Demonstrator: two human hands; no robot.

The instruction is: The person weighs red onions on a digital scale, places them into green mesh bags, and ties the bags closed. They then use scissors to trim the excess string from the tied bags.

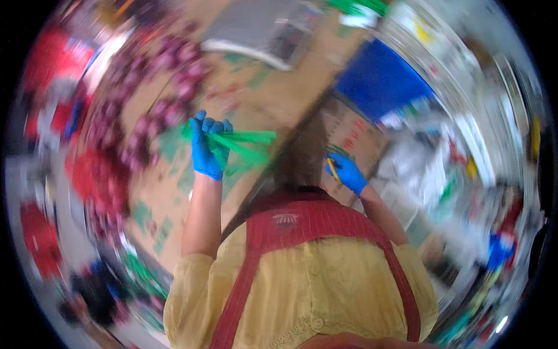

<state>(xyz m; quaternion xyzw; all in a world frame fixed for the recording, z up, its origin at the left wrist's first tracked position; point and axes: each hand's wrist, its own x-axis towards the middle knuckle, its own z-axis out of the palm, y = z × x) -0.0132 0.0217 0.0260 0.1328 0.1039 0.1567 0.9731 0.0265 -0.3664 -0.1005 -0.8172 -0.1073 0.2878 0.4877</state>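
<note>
My left hand (210,148), in a blue glove, is closed around a bunched green mesh net (248,146) whose loose end trails to the right over the cardboard-covered table (279,100). My right hand (346,171), gloved in blue too, has its fingers around a small yellow-edged tool (334,170); its kind is unclear in the blur. That hand is beside a printed cardboard box (353,135), to the right of the table edge. Many reddish-purple onions (174,74) lie in a loose band left of and beyond my left hand.
A grey flat-topped object (257,26), perhaps a scale, stands at the far side of the table. Red net bags (98,179) are at the left. Towards the right are a blue panel or container (383,80) and white plastic bags (409,165). A person (98,288) is at lower left.
</note>
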